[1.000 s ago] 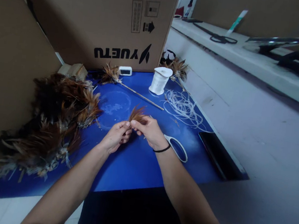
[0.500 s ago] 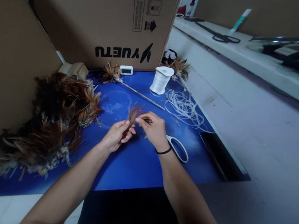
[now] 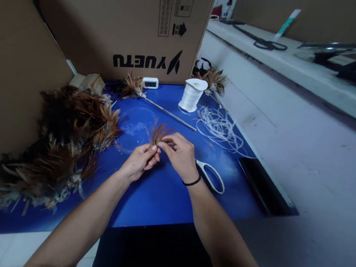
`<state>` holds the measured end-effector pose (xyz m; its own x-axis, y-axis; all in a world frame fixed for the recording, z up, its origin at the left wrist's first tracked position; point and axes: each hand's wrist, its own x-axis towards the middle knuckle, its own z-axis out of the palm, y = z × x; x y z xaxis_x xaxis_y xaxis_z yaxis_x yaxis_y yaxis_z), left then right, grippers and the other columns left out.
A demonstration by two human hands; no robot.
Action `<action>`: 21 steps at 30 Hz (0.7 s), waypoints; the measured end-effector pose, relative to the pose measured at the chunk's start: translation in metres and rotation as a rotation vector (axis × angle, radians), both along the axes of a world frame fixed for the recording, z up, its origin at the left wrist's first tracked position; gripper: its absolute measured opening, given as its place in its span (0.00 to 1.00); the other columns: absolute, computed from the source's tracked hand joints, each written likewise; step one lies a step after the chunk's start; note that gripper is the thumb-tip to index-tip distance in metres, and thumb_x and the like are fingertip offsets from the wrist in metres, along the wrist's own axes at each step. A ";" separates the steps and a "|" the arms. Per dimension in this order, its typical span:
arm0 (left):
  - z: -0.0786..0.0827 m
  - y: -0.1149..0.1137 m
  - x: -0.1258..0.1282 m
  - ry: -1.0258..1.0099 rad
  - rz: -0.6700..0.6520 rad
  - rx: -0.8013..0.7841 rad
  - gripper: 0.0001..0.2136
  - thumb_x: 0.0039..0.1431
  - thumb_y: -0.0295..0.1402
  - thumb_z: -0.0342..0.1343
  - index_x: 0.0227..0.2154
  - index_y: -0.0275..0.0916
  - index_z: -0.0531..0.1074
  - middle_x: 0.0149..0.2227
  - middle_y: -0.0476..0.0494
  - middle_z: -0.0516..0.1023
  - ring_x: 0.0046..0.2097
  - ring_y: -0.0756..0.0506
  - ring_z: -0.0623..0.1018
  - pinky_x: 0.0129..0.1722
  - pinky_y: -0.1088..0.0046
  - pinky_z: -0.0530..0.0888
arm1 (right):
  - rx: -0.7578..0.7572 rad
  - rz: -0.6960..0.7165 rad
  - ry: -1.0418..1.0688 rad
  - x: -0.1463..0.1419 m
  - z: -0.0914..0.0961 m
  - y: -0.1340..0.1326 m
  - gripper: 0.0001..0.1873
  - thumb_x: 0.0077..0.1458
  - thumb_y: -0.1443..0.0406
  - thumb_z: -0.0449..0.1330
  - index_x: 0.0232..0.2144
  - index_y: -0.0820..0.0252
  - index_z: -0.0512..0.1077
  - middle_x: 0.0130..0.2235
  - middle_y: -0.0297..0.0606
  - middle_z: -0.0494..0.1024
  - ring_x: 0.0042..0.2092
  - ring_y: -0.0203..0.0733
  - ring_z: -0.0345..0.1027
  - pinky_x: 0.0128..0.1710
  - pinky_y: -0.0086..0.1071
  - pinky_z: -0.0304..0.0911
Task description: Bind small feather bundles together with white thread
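Note:
A small tuft of brown feathers (image 3: 158, 132) stands up between my two hands over the blue mat (image 3: 158, 191). My left hand (image 3: 138, 163) pinches its base from the left, fingers closed. My right hand (image 3: 179, 156), with a black band on the wrist, pinches the same tuft from the right. White-handled scissors (image 3: 212, 176) lie just right of my right wrist, partly hidden by it.
A heap of brown feathers (image 3: 64, 137) fills the mat's left side. A stick with a feather tip (image 3: 155, 104), a white thread spool (image 3: 191, 94), loose white cord (image 3: 219, 127) and a dark tray (image 3: 264, 185) lie around. A cardboard box (image 3: 120, 20) stands behind.
The feather tuft has shifted slightly left and fanned out more upright. My right hand has come back in against my left hand's fingertips.

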<state>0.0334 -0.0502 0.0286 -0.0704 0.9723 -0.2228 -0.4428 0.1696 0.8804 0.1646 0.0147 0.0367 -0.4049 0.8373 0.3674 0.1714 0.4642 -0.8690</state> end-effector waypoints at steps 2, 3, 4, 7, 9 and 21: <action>0.002 -0.001 -0.001 0.010 0.005 0.003 0.14 0.50 0.40 0.61 0.26 0.33 0.68 0.19 0.52 0.67 0.16 0.59 0.57 0.12 0.84 0.47 | -0.280 0.036 0.093 -0.001 0.001 0.001 0.16 0.45 0.59 0.65 0.36 0.59 0.71 0.30 0.34 0.73 0.28 0.35 0.67 0.26 0.29 0.63; 0.002 -0.001 -0.001 0.020 0.001 0.003 0.14 0.51 0.40 0.61 0.26 0.33 0.68 0.19 0.52 0.66 0.15 0.60 0.57 0.12 0.84 0.47 | -0.421 0.070 0.126 -0.001 0.002 0.002 0.20 0.43 0.58 0.67 0.37 0.60 0.71 0.28 0.32 0.72 0.25 0.33 0.65 0.22 0.27 0.60; 0.003 -0.002 -0.001 0.034 -0.011 0.001 0.15 0.51 0.41 0.60 0.24 0.33 0.67 0.18 0.53 0.65 0.15 0.60 0.56 0.12 0.84 0.47 | -0.536 0.116 0.147 0.000 0.003 0.003 0.22 0.40 0.57 0.68 0.37 0.61 0.71 0.27 0.31 0.71 0.23 0.31 0.62 0.19 0.26 0.57; 0.004 -0.003 -0.003 0.093 -0.085 -0.032 0.16 0.52 0.42 0.59 0.23 0.32 0.67 0.17 0.52 0.66 0.15 0.60 0.57 0.12 0.84 0.47 | -0.691 0.270 0.163 0.002 0.004 0.005 0.20 0.38 0.56 0.69 0.31 0.64 0.72 0.25 0.32 0.71 0.23 0.29 0.60 0.17 0.24 0.52; 0.004 -0.004 -0.005 0.115 -0.158 -0.076 0.15 0.51 0.42 0.60 0.25 0.33 0.69 0.19 0.50 0.68 0.15 0.59 0.58 0.12 0.84 0.46 | -0.720 0.352 0.167 0.004 0.004 0.006 0.19 0.38 0.57 0.69 0.30 0.65 0.73 0.23 0.32 0.70 0.23 0.29 0.60 0.17 0.23 0.50; 0.005 -0.005 -0.014 0.133 -0.338 -0.116 0.17 0.54 0.44 0.57 0.33 0.32 0.70 0.22 0.49 0.70 0.15 0.59 0.59 0.11 0.84 0.50 | -0.758 0.457 0.224 0.006 0.004 0.010 0.18 0.41 0.56 0.68 0.26 0.67 0.71 0.16 0.28 0.66 0.17 0.25 0.52 0.13 0.21 0.45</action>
